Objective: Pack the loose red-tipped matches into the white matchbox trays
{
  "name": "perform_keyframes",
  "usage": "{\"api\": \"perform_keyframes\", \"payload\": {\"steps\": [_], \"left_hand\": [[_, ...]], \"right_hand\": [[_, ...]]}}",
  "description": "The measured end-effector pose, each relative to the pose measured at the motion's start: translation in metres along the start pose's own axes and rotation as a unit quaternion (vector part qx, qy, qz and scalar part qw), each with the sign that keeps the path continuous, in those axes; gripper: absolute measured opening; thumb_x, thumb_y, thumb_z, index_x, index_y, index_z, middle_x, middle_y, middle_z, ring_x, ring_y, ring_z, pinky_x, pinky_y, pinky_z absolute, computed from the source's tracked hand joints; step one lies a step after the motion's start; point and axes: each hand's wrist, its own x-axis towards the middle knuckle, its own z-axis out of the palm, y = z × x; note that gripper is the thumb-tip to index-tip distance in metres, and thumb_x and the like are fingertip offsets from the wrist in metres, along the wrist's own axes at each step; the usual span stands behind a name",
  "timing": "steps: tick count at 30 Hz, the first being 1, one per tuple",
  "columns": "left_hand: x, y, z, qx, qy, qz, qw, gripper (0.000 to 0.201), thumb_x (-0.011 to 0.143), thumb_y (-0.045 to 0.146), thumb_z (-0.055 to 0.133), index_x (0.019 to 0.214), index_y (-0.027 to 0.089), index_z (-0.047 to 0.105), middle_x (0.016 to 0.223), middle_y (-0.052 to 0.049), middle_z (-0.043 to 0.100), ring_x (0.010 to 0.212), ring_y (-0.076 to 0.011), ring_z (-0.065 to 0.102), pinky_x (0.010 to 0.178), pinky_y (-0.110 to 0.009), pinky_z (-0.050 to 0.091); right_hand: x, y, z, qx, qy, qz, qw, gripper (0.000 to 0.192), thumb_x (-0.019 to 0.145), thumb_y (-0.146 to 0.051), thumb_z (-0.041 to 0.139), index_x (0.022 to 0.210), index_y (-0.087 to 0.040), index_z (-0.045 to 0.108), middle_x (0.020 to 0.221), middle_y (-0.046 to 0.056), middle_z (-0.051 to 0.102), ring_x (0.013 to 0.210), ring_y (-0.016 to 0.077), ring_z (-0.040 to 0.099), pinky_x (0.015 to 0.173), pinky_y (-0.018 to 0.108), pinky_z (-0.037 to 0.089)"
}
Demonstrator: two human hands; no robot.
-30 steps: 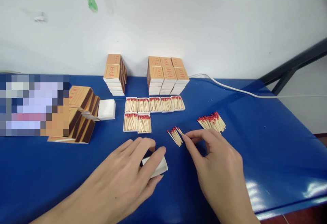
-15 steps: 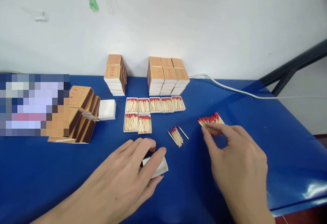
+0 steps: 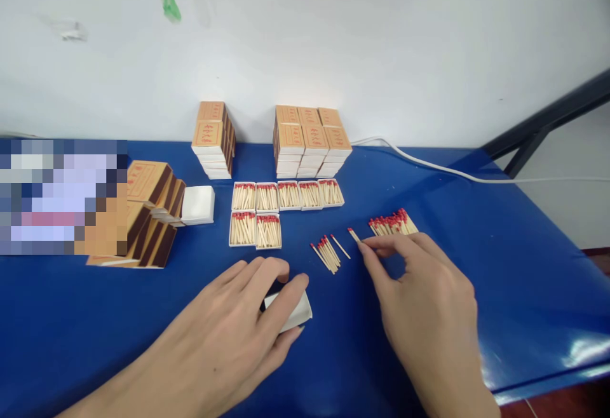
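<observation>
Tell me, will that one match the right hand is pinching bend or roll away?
The match looks like a thin straight wooden stick, so probably stiff yet easy to snap. It likely weighs almost nothing: the right hand lifts it by fingertips. Dropped on the smooth blue table, it might roll slightly.

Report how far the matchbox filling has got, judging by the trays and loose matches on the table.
Done: seven filled trays sit in two rows before the closed box stacks. In hand: the left hand holds an empty white tray, and the right hand pinches a match between the small counted bunch and the loose pile. Left: that pile, the stacked white trays and the sleeves.
</observation>
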Motion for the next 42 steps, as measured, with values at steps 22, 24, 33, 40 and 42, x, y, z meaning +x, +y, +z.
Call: {"api": "perform_keyframes", "payload": {"steps": [22, 24, 33, 40, 42], "left_hand": [[0.001, 0.001, 0.0, 0.018, -0.004, 0.001, 1.0, 0.036, 0.121, 0.026, 0.043, 0.147, 0.01, 0.061, 0.118, -0.015, 0.07, 0.099, -0.0304, 0.077, 0.081, -0.05, 0.068], [0.001, 0.0, 0.0, 0.019, -0.005, 0.002, 1.0, 0.036, 0.121, 0.026, 0.043, 0.148, 0.009, 0.061, 0.118, -0.015, 0.07, 0.1, -0.0308, 0.078, 0.081, -0.05, 0.068], [0.002, 0.0, -0.001, 0.019, -0.001, 0.004, 1.0, 0.036, 0.122, 0.025, 0.041, 0.147, 0.009, 0.062, 0.118, -0.015, 0.07, 0.1, -0.0302, 0.078, 0.081, -0.05, 0.069], [0.002, 0.001, -0.001, 0.028, 0.001, 0.002, 1.0, 0.038, 0.123, 0.025, 0.038, 0.148, 0.009, 0.062, 0.118, -0.015, 0.07, 0.101, -0.0299, 0.078, 0.083, -0.049, 0.068], [0.002, 0.001, -0.001, 0.029, -0.002, 0.006, 1.0, 0.038, 0.123, 0.025, 0.038, 0.147, 0.009, 0.062, 0.116, -0.015, 0.07, 0.1, -0.0302, 0.077, 0.082, -0.049, 0.067]], "right_hand": [[0.003, 0.01, -0.003, -0.057, 0.036, 0.027, 0.997, 0.055, 0.116, -0.066, 0.052, 0.112, -0.025, 0.088, 0.104, 0.008, 0.082, 0.089, 0.0293, 0.076, 0.07, 0.04, 0.043], [0.003, 0.011, -0.002, -0.064, 0.038, 0.03, 0.997, 0.06, 0.116, -0.069, 0.049, 0.112, -0.024, 0.088, 0.103, 0.009, 0.082, 0.084, 0.0276, 0.074, 0.069, 0.04, 0.041], [0.002, 0.011, 0.001, -0.06, 0.036, 0.036, 0.997, 0.052, 0.114, -0.063, 0.053, 0.103, -0.025, 0.087, 0.099, 0.005, 0.08, 0.074, 0.0235, 0.068, 0.068, 0.039, 0.042], [0.005, 0.012, 0.002, -0.067, 0.03, 0.045, 0.996, 0.05, 0.113, -0.061, 0.054, 0.107, -0.025, 0.088, 0.1, 0.006, 0.081, 0.074, 0.0241, 0.066, 0.068, 0.039, 0.039], [0.005, 0.011, 0.002, -0.062, 0.032, 0.045, 0.997, 0.048, 0.112, -0.059, 0.055, 0.102, -0.025, 0.086, 0.098, 0.005, 0.08, 0.069, 0.0215, 0.061, 0.069, 0.038, 0.039]]}}
